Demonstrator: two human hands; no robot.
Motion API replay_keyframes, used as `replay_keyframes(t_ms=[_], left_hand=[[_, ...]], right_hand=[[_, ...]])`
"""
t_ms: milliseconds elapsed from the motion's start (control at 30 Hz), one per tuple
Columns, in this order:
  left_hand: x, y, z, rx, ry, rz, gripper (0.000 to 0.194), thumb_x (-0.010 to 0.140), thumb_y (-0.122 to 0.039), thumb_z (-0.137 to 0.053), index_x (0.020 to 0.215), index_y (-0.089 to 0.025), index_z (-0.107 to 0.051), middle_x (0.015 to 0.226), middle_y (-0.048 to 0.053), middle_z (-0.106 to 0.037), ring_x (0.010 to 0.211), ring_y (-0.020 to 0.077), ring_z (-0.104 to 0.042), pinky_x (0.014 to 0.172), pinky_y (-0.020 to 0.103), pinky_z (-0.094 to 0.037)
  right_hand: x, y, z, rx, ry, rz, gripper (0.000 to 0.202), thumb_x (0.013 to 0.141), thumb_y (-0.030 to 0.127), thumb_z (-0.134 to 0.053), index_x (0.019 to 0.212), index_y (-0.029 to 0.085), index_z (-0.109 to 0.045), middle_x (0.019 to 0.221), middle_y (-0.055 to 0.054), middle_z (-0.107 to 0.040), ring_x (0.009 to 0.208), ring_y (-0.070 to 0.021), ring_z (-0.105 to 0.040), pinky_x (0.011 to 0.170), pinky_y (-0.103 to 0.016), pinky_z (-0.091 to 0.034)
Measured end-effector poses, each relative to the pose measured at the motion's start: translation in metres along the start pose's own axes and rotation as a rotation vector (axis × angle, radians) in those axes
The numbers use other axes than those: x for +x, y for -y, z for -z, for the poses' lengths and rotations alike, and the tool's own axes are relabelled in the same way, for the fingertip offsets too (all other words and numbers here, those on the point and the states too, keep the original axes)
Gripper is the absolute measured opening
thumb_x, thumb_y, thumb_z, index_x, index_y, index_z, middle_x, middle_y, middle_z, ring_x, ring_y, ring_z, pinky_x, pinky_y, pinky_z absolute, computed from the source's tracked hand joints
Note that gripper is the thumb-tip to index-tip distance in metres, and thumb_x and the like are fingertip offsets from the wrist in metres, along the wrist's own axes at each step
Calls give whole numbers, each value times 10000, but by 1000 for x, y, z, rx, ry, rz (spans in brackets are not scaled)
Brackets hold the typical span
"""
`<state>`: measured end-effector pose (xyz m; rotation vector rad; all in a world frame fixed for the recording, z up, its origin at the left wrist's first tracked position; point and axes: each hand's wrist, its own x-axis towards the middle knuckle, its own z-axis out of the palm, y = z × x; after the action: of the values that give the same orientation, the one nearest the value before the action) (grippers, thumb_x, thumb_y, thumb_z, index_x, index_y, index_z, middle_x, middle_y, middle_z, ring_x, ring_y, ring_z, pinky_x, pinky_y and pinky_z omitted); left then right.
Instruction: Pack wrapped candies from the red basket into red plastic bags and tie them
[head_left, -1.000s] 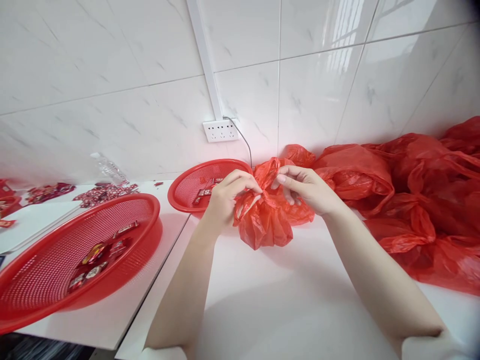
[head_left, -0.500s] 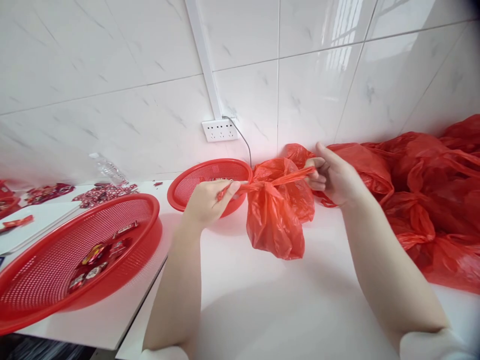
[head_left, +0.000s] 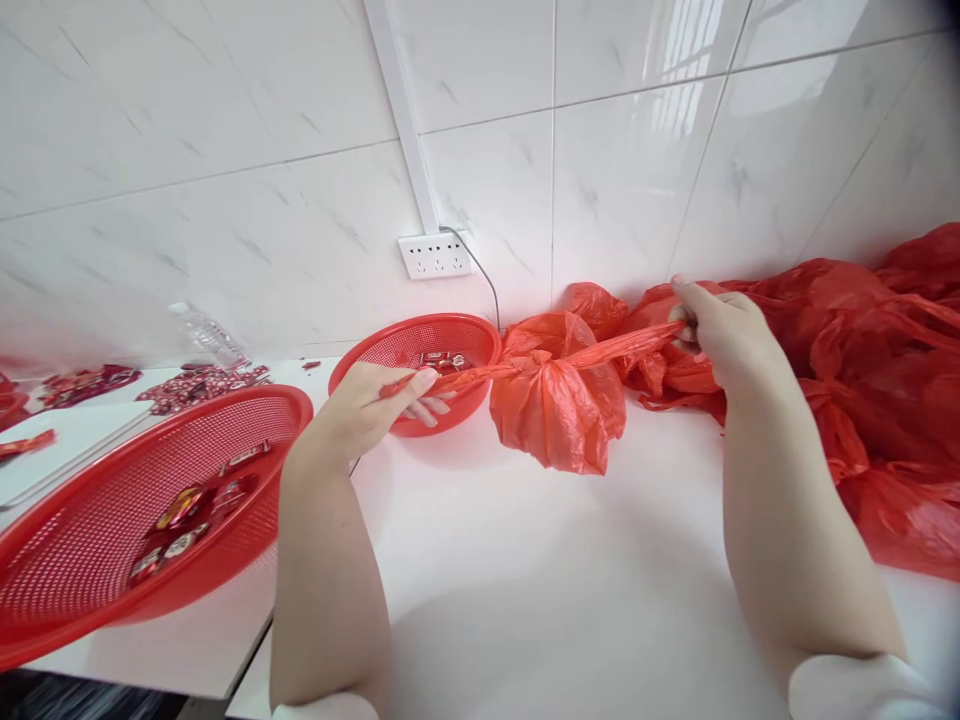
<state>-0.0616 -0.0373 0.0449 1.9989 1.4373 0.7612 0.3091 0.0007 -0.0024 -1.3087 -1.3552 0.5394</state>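
A red plastic bag [head_left: 551, 420] hangs knotted at its neck between my two hands, above the white table [head_left: 525, 590]. My left hand [head_left: 367, 405] is closed on one twisted handle of it, thumb pressed on top. The other handle runs up to my right hand [head_left: 716, 330], whose fingers are curled round its end. Both handles are stretched taut, and the knot sits midway. Behind my left hand stands a small red basket [head_left: 480, 345] with some wrapped sweets [head_left: 442, 360] inside.
A large red basket [head_left: 292, 410] holding several wrapped sweets [head_left: 184, 510] stands at the left. Red plastic bags [head_left: 892, 350] are heaped along the right. A clear bottle [head_left: 210, 335] lies by the tiled wall, near a power socket [head_left: 435, 257].
My hands have moved apart, the left to the left and the right to the right. The bag's handles are drawn out longer and its knot looks tighter.
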Motion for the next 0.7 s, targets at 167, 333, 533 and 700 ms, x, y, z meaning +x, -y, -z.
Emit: replay_keyframes(t_ms=[167, 333, 533, 700], left_hand=[[7, 6, 1, 114, 127, 62, 415, 873, -535, -499, 826, -204, -744, 821, 40, -759, 793, 204, -711, 750, 308, -572], [8, 9, 5, 136, 237, 118, 386, 864, -511, -515, 812, -214, -756, 871, 34, -763, 843, 195, -711, 793, 302, -574], [6, 12, 12, 143, 292, 183, 409, 840, -542, -530, 784, -201, -750, 840, 47, -762, 839, 209, -715, 801, 320, -579], [5, 14, 15, 182, 273, 181, 448, 838, -576, -506, 775, -206, -750, 877, 45, -762, 875, 214, -707, 824, 324, -569]], right_hand=[[-8, 15, -10, -182, -5, -183, 497, 867, 520, -524, 510, 183, -441, 487, 13, -443, 439, -82, -368, 487, -270, -325], [-9, 17, -13, -321, 71, -193, 533, 858, 540, -514, 474, 180, -432, 471, 0, -468, 426, -89, -384, 480, -263, -340], [-11, 18, -14, -407, 137, -228, 546, 834, 587, -511, 474, 181, -452, 443, 1, -465, 383, -89, -366, 432, -265, -319], [-11, 18, -17, -439, 174, -238, 535, 837, 586, -498, 484, 187, -446, 441, 1, -465, 383, -97, -392, 442, -266, -346]])
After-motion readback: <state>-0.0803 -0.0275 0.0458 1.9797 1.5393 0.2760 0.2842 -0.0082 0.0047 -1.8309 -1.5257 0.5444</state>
